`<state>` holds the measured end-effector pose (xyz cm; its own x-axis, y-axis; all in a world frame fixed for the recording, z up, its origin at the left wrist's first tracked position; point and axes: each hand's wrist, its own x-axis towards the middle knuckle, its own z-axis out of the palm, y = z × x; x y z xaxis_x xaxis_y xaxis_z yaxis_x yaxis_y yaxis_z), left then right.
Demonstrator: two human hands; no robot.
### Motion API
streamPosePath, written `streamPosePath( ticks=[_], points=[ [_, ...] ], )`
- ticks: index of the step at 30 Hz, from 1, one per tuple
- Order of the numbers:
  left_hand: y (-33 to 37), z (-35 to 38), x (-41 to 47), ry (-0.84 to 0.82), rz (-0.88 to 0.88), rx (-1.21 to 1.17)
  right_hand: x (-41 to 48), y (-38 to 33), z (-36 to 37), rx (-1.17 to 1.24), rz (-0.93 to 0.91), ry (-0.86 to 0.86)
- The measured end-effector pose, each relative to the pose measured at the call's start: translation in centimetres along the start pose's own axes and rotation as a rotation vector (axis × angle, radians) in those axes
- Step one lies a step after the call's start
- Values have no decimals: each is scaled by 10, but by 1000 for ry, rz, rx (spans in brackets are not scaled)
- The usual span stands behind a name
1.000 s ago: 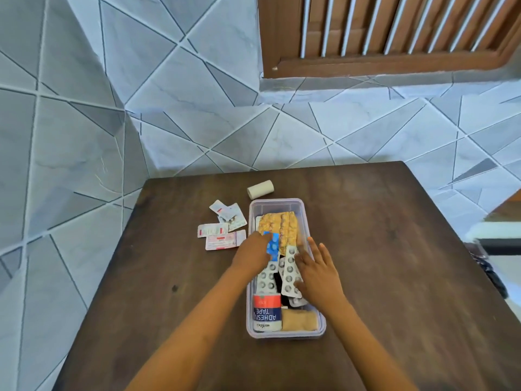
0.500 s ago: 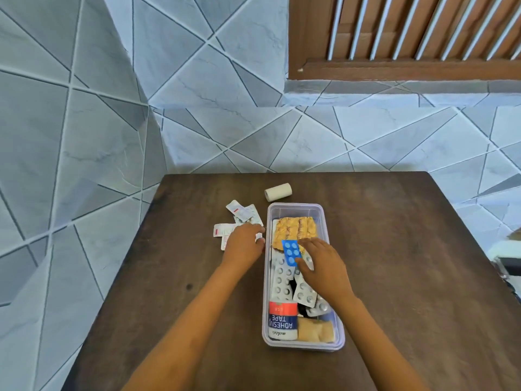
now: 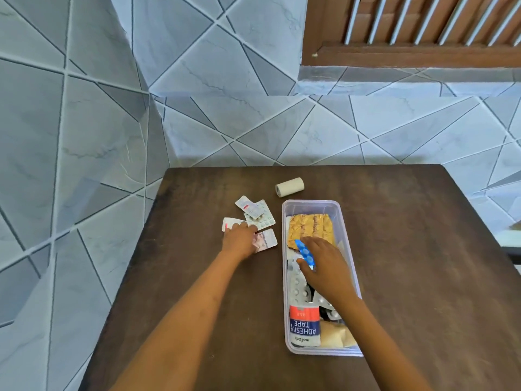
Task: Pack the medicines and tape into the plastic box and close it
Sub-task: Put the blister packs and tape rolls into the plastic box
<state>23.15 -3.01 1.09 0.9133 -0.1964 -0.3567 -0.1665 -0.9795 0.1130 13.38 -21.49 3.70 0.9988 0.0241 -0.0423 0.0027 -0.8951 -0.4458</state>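
A clear plastic box [image 3: 311,205] stands open on the dark wooden table [image 3: 408,263]. Inside lie a gold blister pack [image 3: 310,228], silver blister packs [image 3: 297,283], an adhesive tape carton [image 3: 304,325] and a beige roll [image 3: 337,335]. My right hand [image 3: 324,266] is inside the box, fingers pinching a small blue blister strip [image 3: 304,252]. My left hand [image 3: 239,238] rests palm down on white pill strips [image 3: 266,240] left of the box. More white strips [image 3: 255,211] lie just beyond it. No lid is in view.
A beige bandage roll [image 3: 289,187] lies on its side behind the box. Tiled walls meet the table's far and left edges. A wooden slatted window frame [image 3: 408,52] is above. Bare tabletop stretches to the right of the box.
My left hand left the box and moved left onto the white strips. The blue strip passed from my left hand to my right, which now holds it inside the box.
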Motion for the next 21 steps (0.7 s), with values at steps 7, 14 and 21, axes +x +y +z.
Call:
streamPosePath(
  ticks=[7, 14, 21],
  points=[
    [3, -23, -1, 144, -91, -326, -22, 21, -8, -53, 133, 111],
    [69, -64, -12, 363, 265, -381, -34, 48, -14, -6, 202, 25],
    [129, -34, 11, 430, 315, 111, -34, 55, -13, 98, 165, 38]
  ],
)
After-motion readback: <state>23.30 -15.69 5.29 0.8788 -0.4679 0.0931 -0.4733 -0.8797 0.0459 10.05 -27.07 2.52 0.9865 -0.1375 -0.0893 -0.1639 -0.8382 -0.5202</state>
